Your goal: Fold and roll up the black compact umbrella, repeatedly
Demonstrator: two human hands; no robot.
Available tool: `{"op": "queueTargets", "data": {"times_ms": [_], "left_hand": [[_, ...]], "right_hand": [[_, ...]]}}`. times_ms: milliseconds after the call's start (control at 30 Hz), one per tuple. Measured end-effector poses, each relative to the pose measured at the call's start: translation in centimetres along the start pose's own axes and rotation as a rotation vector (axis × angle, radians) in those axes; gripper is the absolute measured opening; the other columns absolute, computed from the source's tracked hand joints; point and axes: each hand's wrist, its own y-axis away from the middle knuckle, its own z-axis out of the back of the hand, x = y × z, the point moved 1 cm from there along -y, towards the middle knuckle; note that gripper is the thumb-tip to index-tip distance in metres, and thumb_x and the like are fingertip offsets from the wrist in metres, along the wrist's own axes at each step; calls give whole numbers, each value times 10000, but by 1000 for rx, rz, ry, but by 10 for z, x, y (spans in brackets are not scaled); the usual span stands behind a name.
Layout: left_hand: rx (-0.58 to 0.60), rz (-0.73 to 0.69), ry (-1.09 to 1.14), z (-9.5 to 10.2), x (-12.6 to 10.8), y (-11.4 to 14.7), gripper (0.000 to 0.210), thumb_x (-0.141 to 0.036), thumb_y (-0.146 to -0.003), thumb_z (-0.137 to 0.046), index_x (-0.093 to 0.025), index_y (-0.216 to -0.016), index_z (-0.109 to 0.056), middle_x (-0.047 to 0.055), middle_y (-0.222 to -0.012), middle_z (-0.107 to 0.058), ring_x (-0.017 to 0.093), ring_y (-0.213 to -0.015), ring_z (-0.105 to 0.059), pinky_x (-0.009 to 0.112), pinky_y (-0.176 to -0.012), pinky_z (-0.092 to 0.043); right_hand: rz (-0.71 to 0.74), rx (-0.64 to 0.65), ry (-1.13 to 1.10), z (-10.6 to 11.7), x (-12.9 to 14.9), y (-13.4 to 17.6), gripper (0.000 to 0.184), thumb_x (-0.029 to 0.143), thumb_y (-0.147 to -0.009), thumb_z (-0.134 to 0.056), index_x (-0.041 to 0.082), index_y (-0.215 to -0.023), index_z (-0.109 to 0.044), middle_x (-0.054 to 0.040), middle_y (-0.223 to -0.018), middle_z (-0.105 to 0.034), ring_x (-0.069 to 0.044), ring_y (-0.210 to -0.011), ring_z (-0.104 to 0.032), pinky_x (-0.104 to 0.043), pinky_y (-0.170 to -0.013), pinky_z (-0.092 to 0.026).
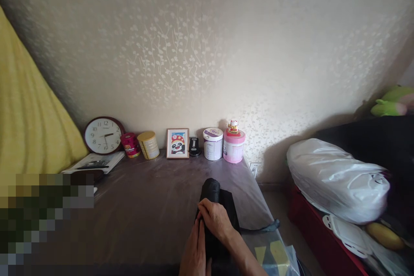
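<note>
At the bottom centre of the frame, both hands rest on a black folded cloth (215, 207) that lies on a brown table (145, 207). The right hand (217, 221) lies flat over the middle of the cloth, fingers bent and pressing down on the fabric, with its forearm running off toward the lower right. The left hand (195, 250) sits just below and to the left of it, fingers held straight and close together along the left edge of the cloth, touching it; whether it pinches the fabric or only presses on it cannot be told. The far end of the cloth is rounded and points toward the wall.

Along the back of the table, against the patterned wall, a row of things stands in the middle of the frame: a round clock (103, 135) leaning at the left, a red tin (130, 145), a yellow can (148, 145), a small framed panda picture (177, 143), a small black object (194, 146), a white tub (212, 143), and a pink tub (233, 145) with a little figurine (233, 127) on top. A magazine (95, 162) lies in front of the clock. A yellow curtain (26, 120) fills the left edge. At the right, well apart from the hands, a white plastic bag (336, 179) rests on a red surface.
</note>
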Motion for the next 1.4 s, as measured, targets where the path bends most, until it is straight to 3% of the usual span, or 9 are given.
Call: {"op": "queueTargets", "data": {"times_ms": [100, 200, 300, 600, 767, 900, 1133, 1267, 1400], "left_hand": [[45, 30, 79, -6, 1, 1, 772, -39, -642, -408, -33, -1380, -182, 183, -1478, -188, 243, -1356, -218, 367, -1080, -291], [58, 57, 151, -8, 2, 1, 770, -29, -643, -395, -16, -1380, -169, 182, -1479, -184, 234, -1363, -191, 368, -1105, -239], [68, 83, 215, -8, 3, 2, 775, -27, -630, -400, -3, -1374, -183, 183, -1478, -188, 233, -1365, -187, 361, -1115, -211], [10, 59, 274, -6, 3, 3, 769, -33, -668, -386, -82, -1397, -144, 159, -1478, -211, 215, -1366, -196, 396, -1104, -244], [67, 27, 257, 11, -6, 6, 685, -78, -769, -319, -87, -1402, -60, 175, -1487, -158, 206, -1373, -162, 416, -1100, -261], [48, 43, 266, 24, -14, 8, 630, -105, -802, -291, -68, -1390, -70, 198, -1478, -160, 218, -1376, -145, 441, -1106, -241], [33, 44, 270, 27, -17, 9, 625, -133, -819, -293, -113, -1390, -39, 183, -1472, -174, 233, -1366, -187, 439, -1096, -267], [33, 32, 280, 29, -17, 10, 636, -136, -827, -294, -150, -1391, 0, 163, -1479, -150, 235, -1367, -185, 452, -1100, -260], [15, 13, 288, 29, -17, 10, 636, -137, -835, -297, -168, -1387, 18, 165, -1472, -156, 238, -1365, -189, 457, -1098, -260]], "right_hand": [[168, -76, 32, -2, -4, 7, 201, 222, -891, -433, 242, -921, -631, 3, -807, -697, -151, -879, -596, -248, -793, -420], [264, -90, 37, -8, -14, 6, 203, 188, -878, -452, 249, -901, -644, 5, -887, -698, -172, -1064, -527, -334, -981, -320], [267, -80, 45, -13, -25, -6, 227, 174, -883, -429, 252, -897, -642, 10, -925, -694, -169, -1146, -483, -400, -1063, -202], [140, -59, 78, -13, -50, -57, 233, 188, -873, -442, 238, -830, -665, -6, -906, -699, -174, -1154, -475, -414, -1076, -140], [-2, -79, 17, 0, -53, -71, 240, 209, -884, -429, 200, -967, -654, -52, -1079, -660, -186, -1138, -491, -319, -1009, -274], [-202, -159, -29, 20, -76, -67, 308, 235, -890, -403, 122, -1106, -591, -120, -1155, -614, -199, -1083, -534, -308, -962, -340], [-469, -206, -162, 45, -122, -24, 329, 227, -865, -363, 96, -1008, -629, -102, -882, -685, -179, -812, -639, -270, -710, -477], [-499, -174, -247, 40, -119, -5, 333, 285, -856, -379, 112, -962, -643, -64, -807, -683, -152, -687, -635, -221, -556, -475], [-504, -186, -260, 36, -109, 4, 321, 330, -845, -413, 145, -950, -653, -33, -768, -672, -149, -667, -611, -229, -564, -468]]}}
